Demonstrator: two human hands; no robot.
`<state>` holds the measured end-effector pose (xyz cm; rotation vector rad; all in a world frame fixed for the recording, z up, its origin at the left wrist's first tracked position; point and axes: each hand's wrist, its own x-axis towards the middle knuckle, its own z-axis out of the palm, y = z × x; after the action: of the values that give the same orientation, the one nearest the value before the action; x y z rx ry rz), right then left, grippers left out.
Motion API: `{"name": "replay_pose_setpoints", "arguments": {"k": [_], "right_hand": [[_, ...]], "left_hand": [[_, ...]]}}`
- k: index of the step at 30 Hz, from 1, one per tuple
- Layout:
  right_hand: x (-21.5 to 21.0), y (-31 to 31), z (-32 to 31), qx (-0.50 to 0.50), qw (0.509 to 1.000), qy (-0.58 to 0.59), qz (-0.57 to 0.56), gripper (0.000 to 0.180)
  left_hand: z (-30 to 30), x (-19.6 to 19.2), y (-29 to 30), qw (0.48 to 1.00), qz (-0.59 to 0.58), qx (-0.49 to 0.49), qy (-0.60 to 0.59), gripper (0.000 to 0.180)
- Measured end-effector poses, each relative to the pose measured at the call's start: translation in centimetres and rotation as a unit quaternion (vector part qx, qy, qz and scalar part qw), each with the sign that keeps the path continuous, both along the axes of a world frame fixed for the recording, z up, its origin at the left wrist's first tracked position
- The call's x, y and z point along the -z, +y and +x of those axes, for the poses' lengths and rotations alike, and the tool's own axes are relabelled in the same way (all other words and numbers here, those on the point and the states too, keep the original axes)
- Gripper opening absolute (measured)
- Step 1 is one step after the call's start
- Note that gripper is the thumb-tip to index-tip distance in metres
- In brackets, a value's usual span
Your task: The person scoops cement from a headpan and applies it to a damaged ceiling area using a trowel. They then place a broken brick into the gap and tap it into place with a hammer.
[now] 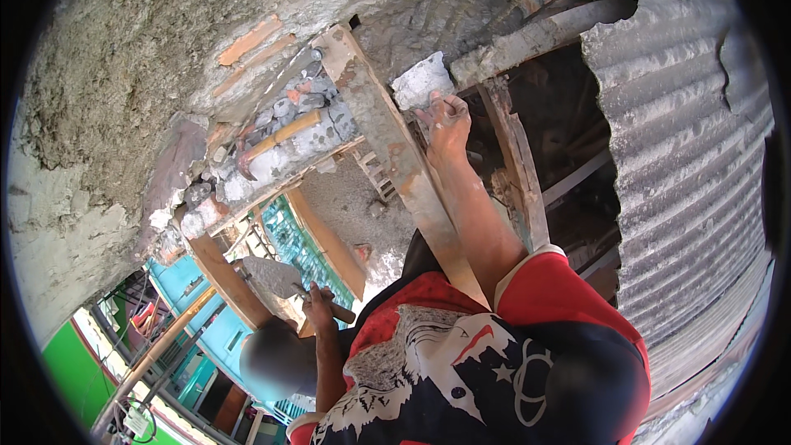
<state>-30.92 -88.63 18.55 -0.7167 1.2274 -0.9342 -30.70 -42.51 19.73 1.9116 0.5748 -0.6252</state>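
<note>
My right hand (447, 124) reaches up past the wooden beam. Its fingers are closed on the lower edge of a rough, pale grey block (423, 81), which sits against the wall beside the beam. Lower down, my left hand (319, 310) is wrapped round the wooden handle of a trowel. The trowel's broad grey blade (272, 275) points to the left and looks coated with mortar. A hammer (284, 133) with a wooden handle and a reddish head lies on the rubble-strewn ledge, apart from both hands.
A wide wooden beam (383, 144) slants between my arms. Corrugated roofing sheet (676, 148) with a ragged edge covers the right side, beside a dark opening with timbers (519, 156). Rough plastered wall (124, 91) rises at left. Blue panels (216, 325) show far below.
</note>
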Motion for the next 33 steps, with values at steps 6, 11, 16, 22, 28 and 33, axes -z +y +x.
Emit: {"name": "replay_pose_setpoints", "arguments": {"k": [6, 11, 16, 22, 28, 33], "right_hand": [[-1.1, -0.2, 2.0, -0.014, 0.990, -0.139, -0.003, 0.040], [-2.5, 1.2, 1.3, -0.023, 0.995, -0.089, 0.031, 0.035], [-2.3, 2.1, 0.3, -0.061, 0.996, 0.021, 0.057, 0.048], [-5.3, -0.2, 1.7, -0.006, 0.967, -0.153, 0.205, 0.080], [-4.7, -2.1, 2.7, 0.056, 0.939, -0.228, 0.253, 0.075], [-5.6, -2.3, 2.1, 0.092, 0.918, -0.241, 0.301, 0.066]], "left_hand": [[0.4, -0.3, -0.1, 0.998, 0.056, 0.007, 0.018, 0.048], [0.6, -0.7, -0.1, 0.991, 0.105, 0.080, 0.007, 0.052], [0.5, -0.8, -0.2, 0.997, 0.046, 0.049, 0.039, 0.050], [1.1, -0.5, 0.0, 0.998, 0.026, 0.049, 0.041, 0.047], [1.0, -1.6, -0.9, 0.995, 0.073, 0.063, 0.018, 0.047], [0.6, -2.7, -2.2, 0.991, 0.100, 0.086, 0.014, 0.049]]}}
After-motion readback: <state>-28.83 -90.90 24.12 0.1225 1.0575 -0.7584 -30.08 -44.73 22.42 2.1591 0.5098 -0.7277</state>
